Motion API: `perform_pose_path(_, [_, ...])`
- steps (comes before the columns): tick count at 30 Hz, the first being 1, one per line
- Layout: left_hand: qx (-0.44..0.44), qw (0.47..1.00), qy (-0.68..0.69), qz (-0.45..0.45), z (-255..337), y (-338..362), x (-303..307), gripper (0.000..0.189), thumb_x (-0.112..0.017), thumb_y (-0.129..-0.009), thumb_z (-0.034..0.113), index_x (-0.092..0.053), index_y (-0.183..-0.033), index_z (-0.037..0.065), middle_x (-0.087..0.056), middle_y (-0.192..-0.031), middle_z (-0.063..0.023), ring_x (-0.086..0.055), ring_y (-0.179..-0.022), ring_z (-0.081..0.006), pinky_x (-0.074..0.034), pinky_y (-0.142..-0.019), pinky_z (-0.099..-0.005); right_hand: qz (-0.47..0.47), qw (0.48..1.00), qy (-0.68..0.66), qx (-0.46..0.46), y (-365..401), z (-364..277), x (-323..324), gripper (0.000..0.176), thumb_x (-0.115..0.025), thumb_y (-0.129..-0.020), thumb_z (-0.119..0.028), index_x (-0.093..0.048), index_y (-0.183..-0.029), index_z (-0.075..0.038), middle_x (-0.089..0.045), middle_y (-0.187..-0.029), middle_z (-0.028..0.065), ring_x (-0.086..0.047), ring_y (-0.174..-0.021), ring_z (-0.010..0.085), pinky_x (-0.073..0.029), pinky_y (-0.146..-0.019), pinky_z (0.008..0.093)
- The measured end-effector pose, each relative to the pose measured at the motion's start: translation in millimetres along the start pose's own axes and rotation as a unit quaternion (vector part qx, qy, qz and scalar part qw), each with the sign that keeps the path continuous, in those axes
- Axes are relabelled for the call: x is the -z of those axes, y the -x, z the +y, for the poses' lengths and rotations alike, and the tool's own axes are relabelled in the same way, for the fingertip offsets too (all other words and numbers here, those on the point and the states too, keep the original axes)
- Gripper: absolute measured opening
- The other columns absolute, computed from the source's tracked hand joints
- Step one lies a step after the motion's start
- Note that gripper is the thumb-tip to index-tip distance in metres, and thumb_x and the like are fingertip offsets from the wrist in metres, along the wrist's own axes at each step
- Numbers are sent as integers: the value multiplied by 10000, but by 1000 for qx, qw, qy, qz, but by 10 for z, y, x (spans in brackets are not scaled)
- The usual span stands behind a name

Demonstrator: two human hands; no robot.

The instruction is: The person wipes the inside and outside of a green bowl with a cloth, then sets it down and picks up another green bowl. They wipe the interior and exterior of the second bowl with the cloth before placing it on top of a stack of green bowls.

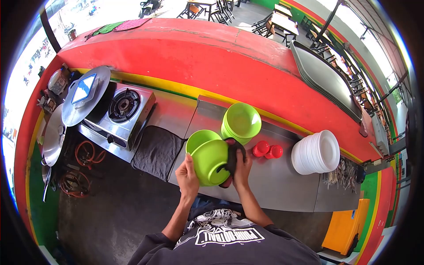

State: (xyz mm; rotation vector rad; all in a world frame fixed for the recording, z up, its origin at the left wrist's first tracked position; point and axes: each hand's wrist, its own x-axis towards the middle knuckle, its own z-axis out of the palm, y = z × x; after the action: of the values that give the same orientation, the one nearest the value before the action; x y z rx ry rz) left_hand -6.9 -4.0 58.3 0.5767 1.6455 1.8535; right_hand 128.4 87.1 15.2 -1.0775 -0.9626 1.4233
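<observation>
My left hand grips the rim of a green bowl, its thumb up along the edge. The bowl is tilted, with its outside and base towards me. My right hand is closed on a dark cloth pressed against the bowl's right side; part of its fingers is hidden by the cloth. Just behind the held bowl shows another green bowl, partly covered by it. A stack of green bowls stands on the metal counter beyond my right hand.
Two red containers and a tall stack of white plates or bowls stand to the right. On the left are a dark cloth, a gas stove and a large round metal lid. Trays lean on the red wall.
</observation>
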Motion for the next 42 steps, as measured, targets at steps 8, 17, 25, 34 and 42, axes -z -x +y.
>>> perform_pose_path(8, [-116,992,38,-5,-90,-187,211,564,-450,-1075,396,-465,-609,78,-471,-580,64,-343,-533,-24,-278,-494,-243,-269,856,-361,-254,-67,152,463,299,-495,-1022,-310,-582,-1179,-71,-658,-940,71,-652,-765,208,-544,-685,329])
perform_pose_path(17, [-398,895,-35,-199,-290,-217,129,391,-583,-874,79,-441,-513,23,-425,-461,-62,-484,-452,-212,-394,-463,-339,-196,870,-225,-393,48,197,656,391,-519,-1017,-358,-562,-1262,-55,-644,-1203,66,-627,-1085,172,-497,-955,343])
perform_pose_path(25, [-15,989,28,-146,-645,-384,101,485,-500,-968,91,-393,-1436,25,-532,-1339,-126,-477,-1281,-194,-404,-1052,-311,-91,981,-23,-167,-12,353,437,356,-626,-999,-272,-579,-1270,-45,-650,-1068,9,-603,-940,96,-494,-807,269])
perform_pose_path(34, [22,999,26,-29,-1559,-629,268,394,-374,-1100,232,-439,-1426,20,-547,-1362,-91,-532,-1227,-168,-424,-1024,-297,-64,987,-72,-126,-39,934,369,333,-635,-1000,-274,-614,-1226,-31,-649,-1100,4,-602,-979,104,-469,-874,267])
perform_pose_path(42, [-86,984,-147,50,-1748,-682,51,393,-362,-1081,149,-407,-1445,6,-509,-1390,-174,-514,-1265,-263,-396,-1057,-348,-65,982,-58,-169,-108,1040,423,412,-615,-1012,-278,-577,-1325,-13,-641,-1186,12,-588,-1059,90,-466,-919,259])
